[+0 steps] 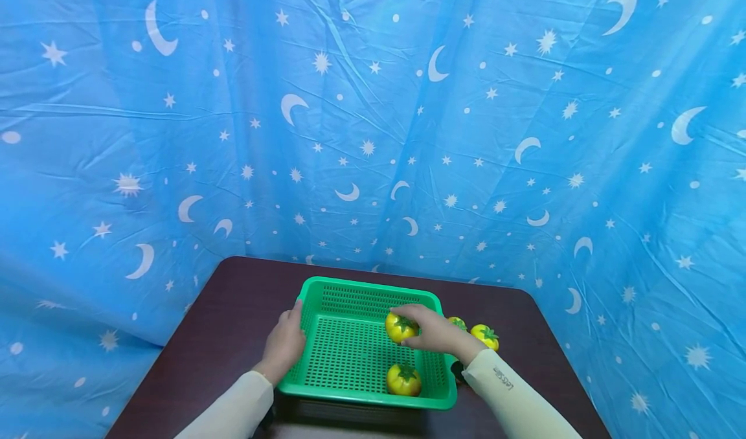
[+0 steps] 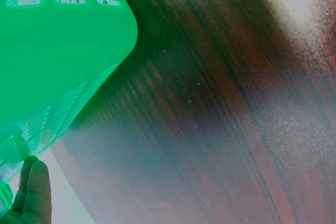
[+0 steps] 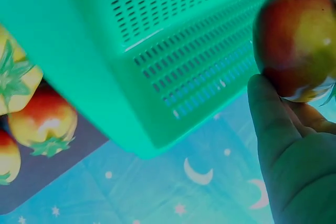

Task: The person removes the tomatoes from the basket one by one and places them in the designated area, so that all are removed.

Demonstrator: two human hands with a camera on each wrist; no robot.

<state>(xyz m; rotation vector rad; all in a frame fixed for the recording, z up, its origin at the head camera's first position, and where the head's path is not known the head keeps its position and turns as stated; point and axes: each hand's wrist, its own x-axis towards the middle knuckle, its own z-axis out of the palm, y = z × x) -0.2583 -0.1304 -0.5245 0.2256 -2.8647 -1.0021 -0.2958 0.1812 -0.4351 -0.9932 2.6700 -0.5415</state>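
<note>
A green plastic basket point(image 1: 355, 355) with slotted walls and floor stands on the table. At its left wall is my left hand point(image 1: 285, 342), gripping the rim with the thumb on top; in the left wrist view its fingers point(image 2: 38, 187) lie along the outside of the wall. My right hand point(image 1: 434, 330) holds a yellow-red tomato point(image 1: 399, 327) with a green leafy top, over the right half of the basket. In the right wrist view, thumb and fingers pinch this tomato point(image 3: 294, 40) from below. Another tomato point(image 1: 403, 380) rests inside, at the basket's near right.
Outside the basket's right wall, several more tomatoes point(image 1: 485, 337) sit on the dark brown table point(image 1: 245, 296), partly hidden behind my right arm in the head view. A blue curtain point(image 1: 373, 135) with white moons and stars hangs round the table's back and sides.
</note>
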